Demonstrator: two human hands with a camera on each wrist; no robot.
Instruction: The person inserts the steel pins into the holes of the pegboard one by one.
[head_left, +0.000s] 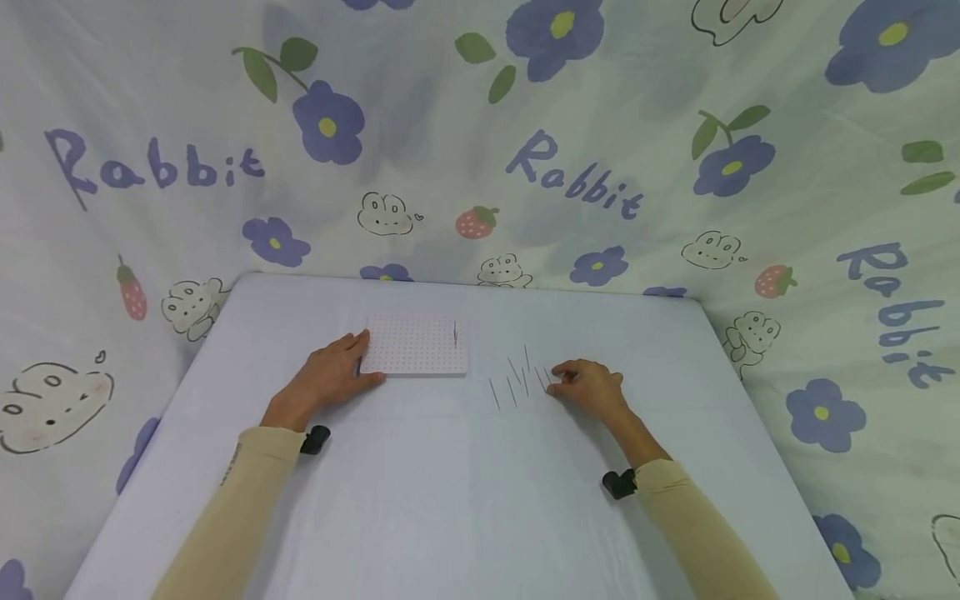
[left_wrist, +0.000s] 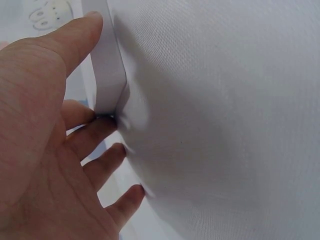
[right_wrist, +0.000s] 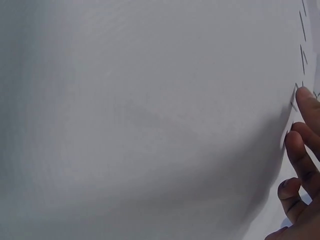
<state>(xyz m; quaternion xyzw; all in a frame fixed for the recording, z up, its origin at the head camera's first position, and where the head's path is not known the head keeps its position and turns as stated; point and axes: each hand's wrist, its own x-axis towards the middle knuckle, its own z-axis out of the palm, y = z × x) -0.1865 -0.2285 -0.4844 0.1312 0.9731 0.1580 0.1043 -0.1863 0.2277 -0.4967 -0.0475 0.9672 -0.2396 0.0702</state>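
A white pegboard-like block [head_left: 417,346] with rows of small dots or holes lies on the table. My left hand [head_left: 330,375] steadies its near left corner, thumb along the front edge and fingers at the left side. In the left wrist view the thumb [left_wrist: 82,37] touches the block's pale side wall [left_wrist: 107,65], and the other fingers are spread against the cloth. Several thin dark needle-like sticks [head_left: 513,392] lie right of the block. My right hand [head_left: 592,390] is at the rightmost ones, thumb and index finger apart, fingertips close to the cloth.
Thin dark pieces [head_left: 455,334] show at the block's right side. A white cloth [head_left: 450,500] covers the table, whose far edge runs below a curtain [head_left: 420,167] printed with flowers and rabbits. Each wrist carries a small black camera [head_left: 618,484].
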